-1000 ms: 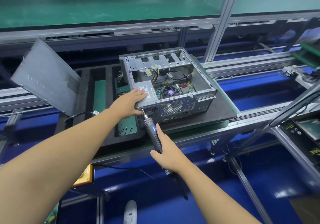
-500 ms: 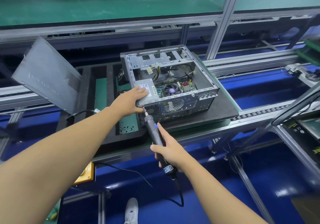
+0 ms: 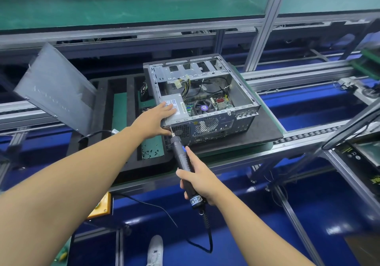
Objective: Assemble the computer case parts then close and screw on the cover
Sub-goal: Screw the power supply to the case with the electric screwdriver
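An open grey computer case (image 3: 242, 93) lies on a black mat (image 3: 265, 132), its back panel facing me. Inside sit a silver power supply (image 3: 176, 106), a fan and cables. My left hand (image 3: 154, 119) rests flat on the power supply's near corner, fingers spread. My right hand (image 3: 200, 180) grips a black electric screwdriver (image 3: 182, 154), whose tip touches a screw at the back panel's left top corner. The grey side cover (image 3: 55, 89) leans tilted at the left, apart from the case.
A black foam tray (image 3: 100, 111) with green slots holds several small screws (image 3: 149, 152) left of the case. Roller conveyor rails (image 3: 308, 137) run left to right. A green shelf (image 3: 123, 4) sits above. The screwdriver cable hangs below. A yellow box (image 3: 100, 206) is under the bench edge.
My right hand slid back along the screwdriver to its rear grip. The tip stays at the same corner screw. My left hand stays on the power supply.
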`<state>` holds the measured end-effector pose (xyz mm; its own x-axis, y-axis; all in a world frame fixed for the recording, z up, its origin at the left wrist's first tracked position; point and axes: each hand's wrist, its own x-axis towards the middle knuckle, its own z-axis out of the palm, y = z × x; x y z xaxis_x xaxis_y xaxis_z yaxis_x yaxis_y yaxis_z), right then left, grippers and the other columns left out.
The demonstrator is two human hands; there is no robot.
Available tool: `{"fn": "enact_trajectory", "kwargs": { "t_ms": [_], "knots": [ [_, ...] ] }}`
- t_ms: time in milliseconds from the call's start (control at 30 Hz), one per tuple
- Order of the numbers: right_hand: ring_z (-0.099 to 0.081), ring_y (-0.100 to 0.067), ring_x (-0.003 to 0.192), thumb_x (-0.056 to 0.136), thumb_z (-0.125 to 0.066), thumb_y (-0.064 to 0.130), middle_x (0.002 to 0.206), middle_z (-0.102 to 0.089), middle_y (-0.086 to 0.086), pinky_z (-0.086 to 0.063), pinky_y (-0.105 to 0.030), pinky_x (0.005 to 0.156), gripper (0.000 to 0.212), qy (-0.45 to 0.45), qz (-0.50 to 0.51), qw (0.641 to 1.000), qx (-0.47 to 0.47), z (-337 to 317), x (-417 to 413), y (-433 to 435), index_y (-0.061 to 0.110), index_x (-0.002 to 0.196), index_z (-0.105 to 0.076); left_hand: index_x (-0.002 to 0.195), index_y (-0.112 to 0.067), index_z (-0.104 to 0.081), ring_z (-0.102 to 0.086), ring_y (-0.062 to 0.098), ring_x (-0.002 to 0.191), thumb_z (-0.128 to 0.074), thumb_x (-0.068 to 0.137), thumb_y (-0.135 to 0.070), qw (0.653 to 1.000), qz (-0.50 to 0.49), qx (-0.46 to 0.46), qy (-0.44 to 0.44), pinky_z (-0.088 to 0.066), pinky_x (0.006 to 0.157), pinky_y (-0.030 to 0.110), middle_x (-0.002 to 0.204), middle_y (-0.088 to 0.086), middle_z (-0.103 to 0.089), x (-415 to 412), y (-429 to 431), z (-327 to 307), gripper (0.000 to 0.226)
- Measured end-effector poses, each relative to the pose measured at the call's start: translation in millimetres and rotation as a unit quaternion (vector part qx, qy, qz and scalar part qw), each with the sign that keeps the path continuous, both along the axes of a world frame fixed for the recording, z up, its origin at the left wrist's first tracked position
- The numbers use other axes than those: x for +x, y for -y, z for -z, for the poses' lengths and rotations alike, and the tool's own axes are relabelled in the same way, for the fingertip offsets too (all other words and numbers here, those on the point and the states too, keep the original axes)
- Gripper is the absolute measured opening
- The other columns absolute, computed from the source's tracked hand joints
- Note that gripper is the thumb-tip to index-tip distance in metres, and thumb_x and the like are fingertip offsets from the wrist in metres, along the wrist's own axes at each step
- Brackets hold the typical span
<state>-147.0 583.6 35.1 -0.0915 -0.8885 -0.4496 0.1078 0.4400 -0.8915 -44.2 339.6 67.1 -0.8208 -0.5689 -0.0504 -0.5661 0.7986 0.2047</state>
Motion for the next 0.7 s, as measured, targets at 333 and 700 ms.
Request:
{"fn": "enact_trajectory", "kwargs": {
  "t_ms": [333,700],
  "knots": [
    [-0.058,-0.025,0.064,0.082,-0.071,0.037,0.071,-0.067,-0.005,-0.054,-0.036,0.06,0.095,0.009,0.008,1.0,-0.001,3.2,1.6,2.6,0.058,0.155,-0.015,0.156,-0.032,-0.024,-0.008,0.011,0.152,-0.077,0.08,-0.047,1.0,-0.001,0.0,0.0,-0.03,0.118,0.047,0.163,-0.012,-0.018,-0.2,0.7,2.0,0.094],
    [-0.059,-0.026,0.07,0.081,-0.075,0.025,0.091,-0.069,-0.003,-0.051,-0.034,0.052,0.084,0.089,0.037,0.995,-0.02,5.6,-1.9,1.2,0.054,0.15,-0.035,0.155,-0.035,-0.026,-0.003,0.008,0.152,-0.065,0.091,-0.042,0.999,0.02,0.041,0.01,-0.025,0.12,0.046,0.164,-0.014,-0.013,5.2,5.2,-4.7,0.076]
  ]
}}
